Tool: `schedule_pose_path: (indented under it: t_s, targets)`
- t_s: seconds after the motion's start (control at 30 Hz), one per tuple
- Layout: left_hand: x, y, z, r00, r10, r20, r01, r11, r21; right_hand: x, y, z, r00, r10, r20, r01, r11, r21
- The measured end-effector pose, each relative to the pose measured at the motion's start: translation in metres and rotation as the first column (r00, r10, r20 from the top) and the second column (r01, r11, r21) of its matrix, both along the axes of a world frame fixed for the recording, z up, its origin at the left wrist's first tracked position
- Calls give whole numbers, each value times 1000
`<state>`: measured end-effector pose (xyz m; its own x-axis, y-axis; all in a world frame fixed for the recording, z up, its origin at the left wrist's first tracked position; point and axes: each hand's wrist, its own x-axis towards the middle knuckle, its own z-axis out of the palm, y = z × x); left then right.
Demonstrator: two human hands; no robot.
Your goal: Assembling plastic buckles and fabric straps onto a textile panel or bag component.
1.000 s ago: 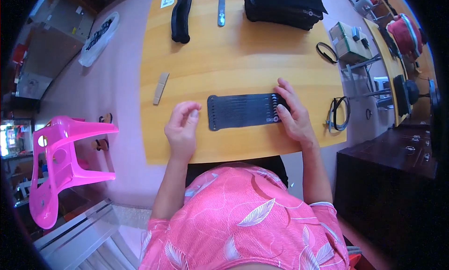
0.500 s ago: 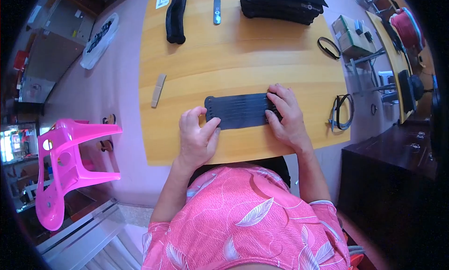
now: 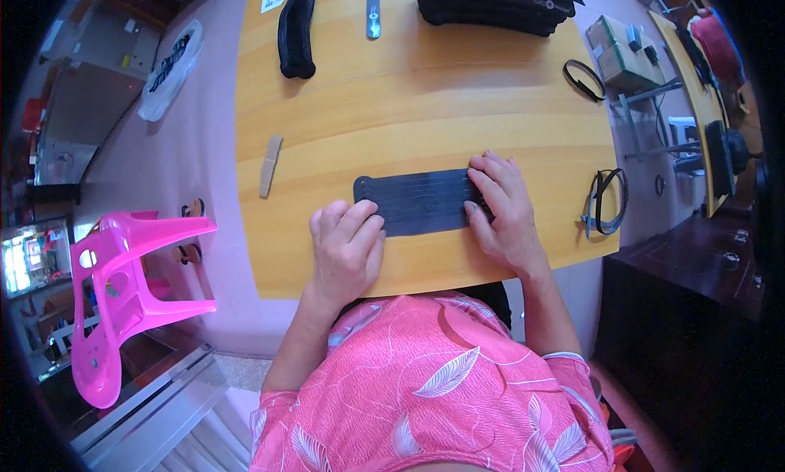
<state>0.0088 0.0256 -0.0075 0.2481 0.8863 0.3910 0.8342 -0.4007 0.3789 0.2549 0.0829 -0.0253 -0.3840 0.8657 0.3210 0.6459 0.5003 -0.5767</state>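
A flat black ribbed panel (image 3: 421,202), with lengthwise lines and rounded left corners, lies on the wooden table in front of me. My left hand (image 3: 347,239) is at its lower left corner, fingers curled together over the edge and the thumb tucked beside them. At the opposite end, my right hand (image 3: 500,210) grips the panel, its fingers over the top and the thumb on the near side. The panel's right end is mostly hidden under those fingers.
Beyond the panel on the table (image 3: 384,128) lie a stack of black folded pieces (image 3: 491,10), a black padded strip (image 3: 296,34) and a narrow strip (image 3: 373,10). A tan strip (image 3: 270,168) is at left, black loops (image 3: 607,202) at right. A pink stool (image 3: 123,284) stands left.
My left fingers have shifted from a spread pinch at the panel's left end to a closer curl over its lower left corner. The right hand keeps its grip. The view has shifted slightly.
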Motion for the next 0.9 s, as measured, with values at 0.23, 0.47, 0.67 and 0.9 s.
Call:
schedule_pose_path:
  t_s: [0.23,0.47,0.67,0.9]
  targets:
    - [0,3,0,1000,0,8,0,1000,-27,-1,1,0,1000,3,16,-3,1000,-9]
    - [-1,7,3,1000,-25,-5,25,998,-64,0,1,1,1000,5,11,-5,1000,-10]
    - [-2,8,0,999,-43,3,43,997,-63,-1,1,1,1000,3,20,-3,1000,-7]
    - [0,9,1,999,-35,-11,33,994,-102,-1,-1,1,1000,5,15,-5,1000,-1]
